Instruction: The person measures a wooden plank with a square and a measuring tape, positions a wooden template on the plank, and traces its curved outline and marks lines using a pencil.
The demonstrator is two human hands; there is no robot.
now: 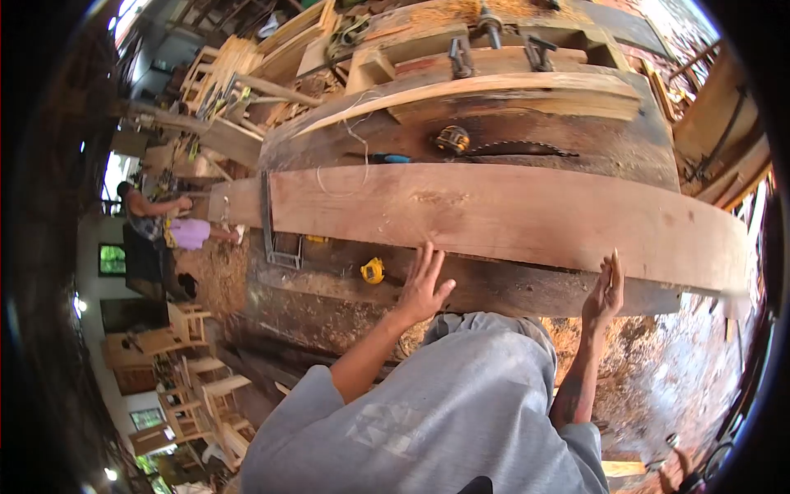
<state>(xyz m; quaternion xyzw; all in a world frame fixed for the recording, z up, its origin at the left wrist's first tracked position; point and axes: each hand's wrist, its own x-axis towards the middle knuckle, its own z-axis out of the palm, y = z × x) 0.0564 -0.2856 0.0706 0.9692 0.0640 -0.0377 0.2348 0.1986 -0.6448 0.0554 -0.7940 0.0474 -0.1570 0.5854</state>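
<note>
A long, wide wooden board (510, 206) lies across the workbench in front of me, some sawdust on its face. My left hand (424, 286) is at the board's near edge, fingers stretched out and thumb apart, the fingertips touching the wood. Further right, my right hand (605, 292) rests upright against the same edge with its fingers extended. Neither hand is wrapped around anything. To the left of my left hand, a yellow tape measure (373, 271) sits on the bench. A metal square (267, 210) lies across the board's left part.
Beyond the board are a blue-handled tool (388, 157), a round yellow-and-black object (452, 139) and a dark toothed strip (522, 149). Clamps (539, 54) and long wooden pieces (494, 86) lie at the back. Another person (152, 218) stands far left; wooden chairs (222, 391) are lower left.
</note>
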